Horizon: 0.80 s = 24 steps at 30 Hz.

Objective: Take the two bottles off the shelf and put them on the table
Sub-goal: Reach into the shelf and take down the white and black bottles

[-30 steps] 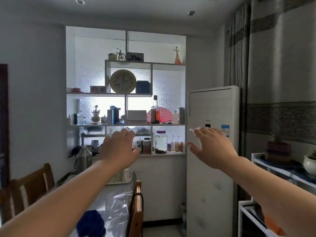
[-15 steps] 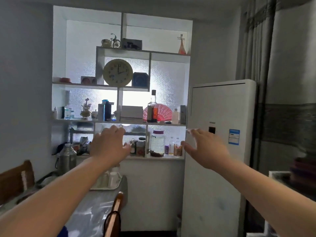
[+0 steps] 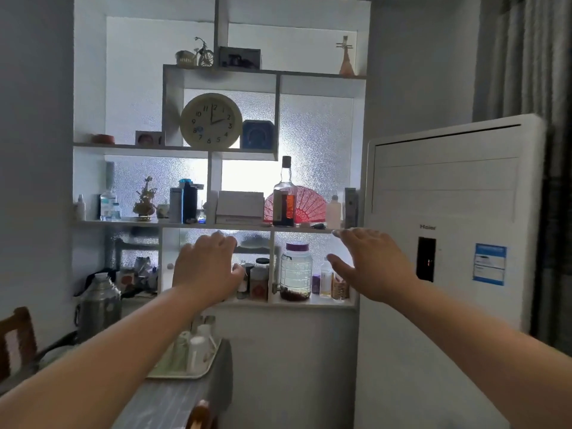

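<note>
I am walking closer to the shelf unit point(image 3: 216, 226), and it is filling far more of my view than it was a moment ago, while the white air conditioner point(image 3: 448, 212) is sliding out to the right and the table point(image 3: 185, 394) is dropping away below my arms. That is telling me the approach is nearly over and the reach is about to begin, though nothing is being lifted yet. My left hand point(image 3: 205, 270) is stretching out in front of the lower compartments, fingers loosely curled and holding nothing. My right hand point(image 3: 371, 264) is reaching beside it with the fingers spread wide, also empty. The tall dark-capped bottle point(image 3: 283, 196) is standing upright on the middle shelf in front of the red fan point(image 3: 309, 205), above and between my hands. I am guessing the second one is among the small bottles point(image 3: 325, 278) on the bottom shelf next to the big jar point(image 3: 295, 272), but I cannot tell which.
</note>
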{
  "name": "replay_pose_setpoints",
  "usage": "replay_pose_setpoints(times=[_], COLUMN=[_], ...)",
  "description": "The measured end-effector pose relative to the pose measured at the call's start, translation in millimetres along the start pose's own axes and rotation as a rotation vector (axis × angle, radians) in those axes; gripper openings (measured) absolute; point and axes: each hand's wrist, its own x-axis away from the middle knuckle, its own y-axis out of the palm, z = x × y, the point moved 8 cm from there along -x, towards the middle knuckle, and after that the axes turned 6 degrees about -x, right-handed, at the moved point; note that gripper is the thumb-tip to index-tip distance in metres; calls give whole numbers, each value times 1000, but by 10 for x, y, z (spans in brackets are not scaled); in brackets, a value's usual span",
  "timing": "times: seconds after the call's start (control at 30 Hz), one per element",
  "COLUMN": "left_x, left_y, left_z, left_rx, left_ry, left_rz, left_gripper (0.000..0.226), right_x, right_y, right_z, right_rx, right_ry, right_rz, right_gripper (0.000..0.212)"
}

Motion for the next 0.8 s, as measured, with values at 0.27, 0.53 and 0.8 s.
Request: replay_pose_setpoints(times=[0.27,0.53,0.8], left_x=[-811,-1450,-2146], left_y=[849,1508,2192], left_z=[-168,-428,-621], left_rx=[26,-75,-163], left_ry=[-68,-132,-270], left_rz=[-25,15,35], left_gripper=[42,44,43], right_x=[-792,-1573,-2637], right_y=[797,1717,2593], right_z=[433,806,1052], right_rx=[-59,-158,-237], right_ry=[-1,-50,-229], right_rz=[45,37,51], right_gripper=[51,51,48])
